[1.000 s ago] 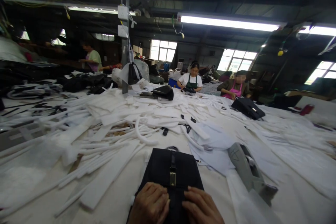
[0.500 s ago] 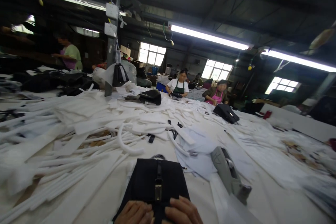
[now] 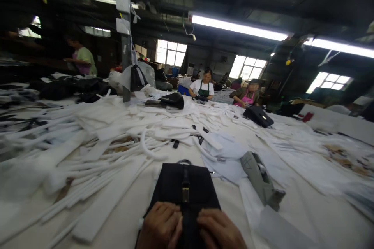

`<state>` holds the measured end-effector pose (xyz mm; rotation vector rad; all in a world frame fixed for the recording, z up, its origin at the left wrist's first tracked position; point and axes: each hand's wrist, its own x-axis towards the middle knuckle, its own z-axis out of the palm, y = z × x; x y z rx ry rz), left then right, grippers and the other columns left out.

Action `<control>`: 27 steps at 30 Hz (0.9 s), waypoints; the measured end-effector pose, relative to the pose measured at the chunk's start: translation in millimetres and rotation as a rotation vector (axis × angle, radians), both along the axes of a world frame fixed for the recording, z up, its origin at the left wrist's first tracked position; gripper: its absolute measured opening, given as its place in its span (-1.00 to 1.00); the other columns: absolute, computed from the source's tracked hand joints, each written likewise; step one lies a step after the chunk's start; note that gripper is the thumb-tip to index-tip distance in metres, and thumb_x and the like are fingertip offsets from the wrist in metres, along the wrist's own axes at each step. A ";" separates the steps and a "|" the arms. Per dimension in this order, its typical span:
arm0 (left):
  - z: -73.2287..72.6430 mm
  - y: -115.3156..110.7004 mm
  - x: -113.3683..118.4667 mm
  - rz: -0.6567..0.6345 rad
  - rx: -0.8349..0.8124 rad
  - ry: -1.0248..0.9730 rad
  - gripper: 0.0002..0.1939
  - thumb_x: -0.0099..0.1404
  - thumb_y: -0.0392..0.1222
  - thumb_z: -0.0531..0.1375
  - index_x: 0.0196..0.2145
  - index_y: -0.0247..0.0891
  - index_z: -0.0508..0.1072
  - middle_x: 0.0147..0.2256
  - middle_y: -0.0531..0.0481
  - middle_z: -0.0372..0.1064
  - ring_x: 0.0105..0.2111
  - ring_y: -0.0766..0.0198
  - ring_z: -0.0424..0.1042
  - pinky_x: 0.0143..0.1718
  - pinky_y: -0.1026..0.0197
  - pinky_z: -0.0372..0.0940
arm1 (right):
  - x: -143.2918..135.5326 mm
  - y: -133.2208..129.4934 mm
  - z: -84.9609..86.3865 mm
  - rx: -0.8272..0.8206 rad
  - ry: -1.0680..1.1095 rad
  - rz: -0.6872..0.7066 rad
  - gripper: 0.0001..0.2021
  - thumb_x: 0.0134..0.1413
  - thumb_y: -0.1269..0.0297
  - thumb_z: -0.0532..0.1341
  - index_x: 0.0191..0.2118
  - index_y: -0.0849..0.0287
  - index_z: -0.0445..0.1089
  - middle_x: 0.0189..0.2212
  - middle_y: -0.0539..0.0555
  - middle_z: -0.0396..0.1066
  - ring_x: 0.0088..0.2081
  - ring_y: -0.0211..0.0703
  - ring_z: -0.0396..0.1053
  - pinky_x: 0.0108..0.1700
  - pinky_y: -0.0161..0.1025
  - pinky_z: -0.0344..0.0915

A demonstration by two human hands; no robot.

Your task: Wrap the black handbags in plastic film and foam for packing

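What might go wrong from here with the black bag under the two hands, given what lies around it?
The loose white strips lie close to the bag's left side, so one might get caught under the black bag if it shifts. The tape dispenser stands to the right, where the right hand could knock it on a wide sweep.

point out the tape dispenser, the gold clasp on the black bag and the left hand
tape dispenser [image 3: 257, 177], head view, on its grey body
gold clasp [image 3: 185, 195], head view, on its metal face
left hand [image 3: 160, 223], head view, on the back of the hand
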<state>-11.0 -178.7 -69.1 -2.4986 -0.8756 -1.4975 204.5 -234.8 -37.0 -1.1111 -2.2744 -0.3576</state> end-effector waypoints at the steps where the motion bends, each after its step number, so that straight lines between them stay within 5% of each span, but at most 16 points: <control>1: 4.0 -3.2 0.8 -0.006 -0.036 -0.003 -0.77 0.28 -0.43 0.03 -0.42 -0.23 0.41 -0.43 0.02 0.46 -0.38 0.25 0.46 -0.30 0.18 0.30 | 1.6 -0.7 7.8 -0.010 -0.033 -0.059 -0.66 0.09 0.49 0.10 -0.03 0.11 0.41 -0.08 0.12 0.49 -0.01 -0.09 0.44 -0.02 -0.22 0.44; 5: 12.7 -7.7 2.4 -0.003 -0.119 0.022 -0.84 0.26 -0.41 0.08 -0.38 -0.24 0.42 -0.38 0.01 0.48 -0.34 0.23 0.45 -0.27 0.15 0.30 | -4.4 18.8 21.5 -0.083 -0.141 -0.138 -0.40 0.01 0.59 0.06 0.21 0.12 0.22 0.23 0.14 0.20 0.27 0.05 0.08 0.22 0.10 0.20; 12: 13.3 -9.0 2.0 0.001 -0.145 0.057 -0.87 0.24 -0.41 0.11 -0.37 -0.26 0.42 -0.36 0.01 0.47 -0.32 0.25 0.45 -0.25 0.14 0.30 | -14.3 60.4 17.1 -0.106 -0.222 -0.009 -0.53 0.04 0.58 0.08 0.10 0.24 0.34 0.10 0.28 0.34 0.17 0.11 0.25 0.14 0.08 0.31; 19: 14.8 -9.2 1.8 -0.001 -0.166 0.073 -0.86 0.25 -0.41 0.11 -0.37 -0.25 0.42 -0.35 0.02 0.47 -0.31 0.26 0.44 -0.25 0.14 0.28 | 0.9 61.6 18.8 -0.038 -0.294 0.174 -0.63 0.24 0.52 -0.03 0.11 0.33 0.29 0.07 0.26 0.37 0.11 0.01 0.32 0.14 -0.02 0.33; 27: 15.9 -9.7 1.3 -0.008 -0.168 0.122 -0.86 0.24 -0.41 0.09 -0.31 -0.27 0.42 -0.32 -0.01 0.46 -0.30 0.22 0.43 -0.27 0.11 0.27 | -3.7 65.8 28.3 -0.085 -0.317 0.168 -0.65 0.28 0.47 0.00 0.12 0.25 0.29 0.08 0.24 0.37 0.10 0.04 0.32 0.08 0.03 0.36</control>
